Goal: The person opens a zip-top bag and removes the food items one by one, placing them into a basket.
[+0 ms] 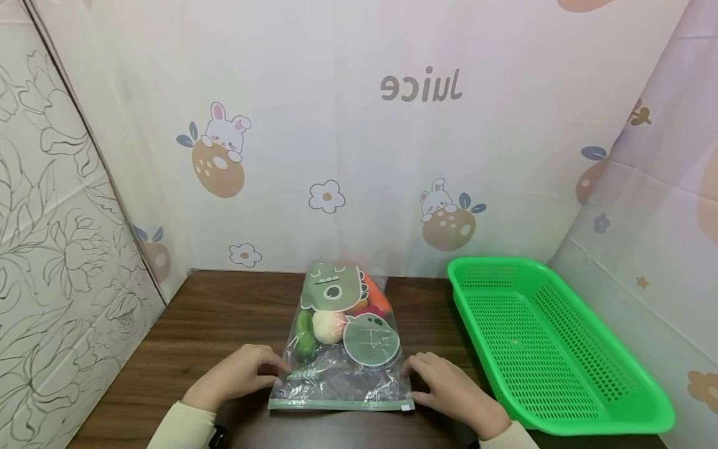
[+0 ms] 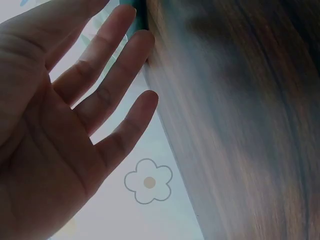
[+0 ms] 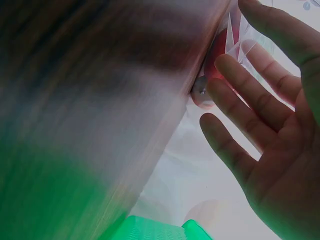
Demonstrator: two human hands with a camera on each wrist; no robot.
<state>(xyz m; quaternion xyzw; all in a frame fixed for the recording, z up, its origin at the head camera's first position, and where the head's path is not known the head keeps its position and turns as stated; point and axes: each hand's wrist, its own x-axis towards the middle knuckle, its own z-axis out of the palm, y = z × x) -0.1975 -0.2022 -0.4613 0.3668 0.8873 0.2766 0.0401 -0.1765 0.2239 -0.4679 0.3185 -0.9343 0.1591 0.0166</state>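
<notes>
A clear zip bag [image 1: 342, 380] with green dinosaur prints lies on the table, its slider strip toward me. Inside it are a peach [image 1: 328, 327], a green cucumber-like piece [image 1: 305, 335], an orange carrot-like piece [image 1: 377, 294] and other produce partly hidden by the prints. My left hand [image 1: 242, 376] is at the bag's left edge, fingertips touching or nearly touching it. On the opposite edge my right hand [image 1: 445, 390] has its fingertips by the plastic. Both wrist views show the left fingers [image 2: 117, 70] and right fingers [image 3: 245, 110] relaxed, gripping nothing.
To the right stands a green plastic basket [image 1: 538, 355] with perforated walls, close to my right forearm. The dark wooden table [image 1: 224, 312] ends at a printed cloth backdrop [image 1: 336, 137]. Side cloths rise at left and right.
</notes>
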